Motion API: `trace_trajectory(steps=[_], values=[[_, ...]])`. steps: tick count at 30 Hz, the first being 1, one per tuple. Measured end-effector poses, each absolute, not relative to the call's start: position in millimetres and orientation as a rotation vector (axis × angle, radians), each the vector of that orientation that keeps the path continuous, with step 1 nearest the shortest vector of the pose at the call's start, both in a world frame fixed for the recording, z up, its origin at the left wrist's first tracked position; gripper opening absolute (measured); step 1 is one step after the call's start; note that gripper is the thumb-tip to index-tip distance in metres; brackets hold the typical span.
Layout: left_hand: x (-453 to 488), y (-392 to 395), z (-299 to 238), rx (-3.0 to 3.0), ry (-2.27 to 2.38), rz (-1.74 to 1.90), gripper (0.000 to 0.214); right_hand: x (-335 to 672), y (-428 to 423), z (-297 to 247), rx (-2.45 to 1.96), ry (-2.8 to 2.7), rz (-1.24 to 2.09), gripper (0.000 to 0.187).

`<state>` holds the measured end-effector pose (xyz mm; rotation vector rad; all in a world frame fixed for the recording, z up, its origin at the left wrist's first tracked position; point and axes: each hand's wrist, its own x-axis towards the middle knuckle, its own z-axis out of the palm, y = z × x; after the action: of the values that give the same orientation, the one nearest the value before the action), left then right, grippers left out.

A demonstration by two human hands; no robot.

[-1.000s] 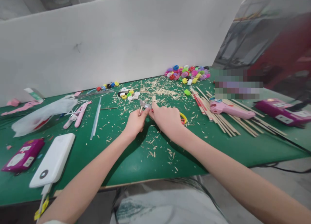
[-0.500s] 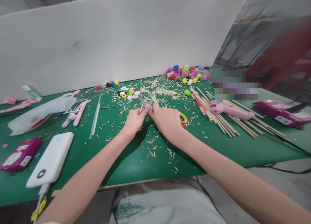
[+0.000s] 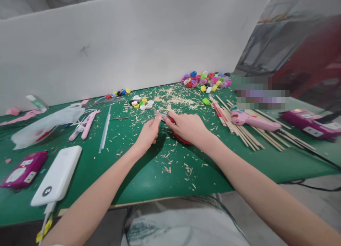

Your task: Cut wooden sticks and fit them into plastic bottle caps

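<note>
At the near left of the green worktop lies a white power bank. Right of it, the left hand has its fingers pinched together; I can't tell what, if anything, is between them. The red-handled scissors are mid-worktop, blades just beside that thumb, so a slip in the cut could nick it. They point far and left, long axis running back to the near right, into the right hand, whose fingers are wrapped round the handles. Wood slivers litter the far side. Farther right, a pink glue gun lies across wooden sticks.
</note>
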<state>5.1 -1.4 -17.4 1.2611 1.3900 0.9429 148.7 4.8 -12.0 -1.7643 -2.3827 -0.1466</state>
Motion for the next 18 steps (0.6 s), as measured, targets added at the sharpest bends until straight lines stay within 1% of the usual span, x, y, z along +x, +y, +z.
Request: trace_trajectory(steps=[6,8,12,18], values=[[5.4,-2.8,-22.8,1.487,1.451,0.932,0.036,151.9,6.4,-12.9,-1.734,-2.517,-0.087,0.043],[3.9,-2.2,-25.1,1.543,1.464,0.945,0.039,149.6,3.8,-11.4,-1.78,-2.524,-0.111,0.042],[-0.5,0.8,-25.9,1.574,1.5,0.916,0.049,138.0,-6.4,-8.5,-1.911,-2.453,-0.162,0.043],[-1.3,1.6,-21.7,1.575,1.574,0.835,0.046,122.7,-11.5,-11.5,-1.996,-2.303,-0.107,0.038]])
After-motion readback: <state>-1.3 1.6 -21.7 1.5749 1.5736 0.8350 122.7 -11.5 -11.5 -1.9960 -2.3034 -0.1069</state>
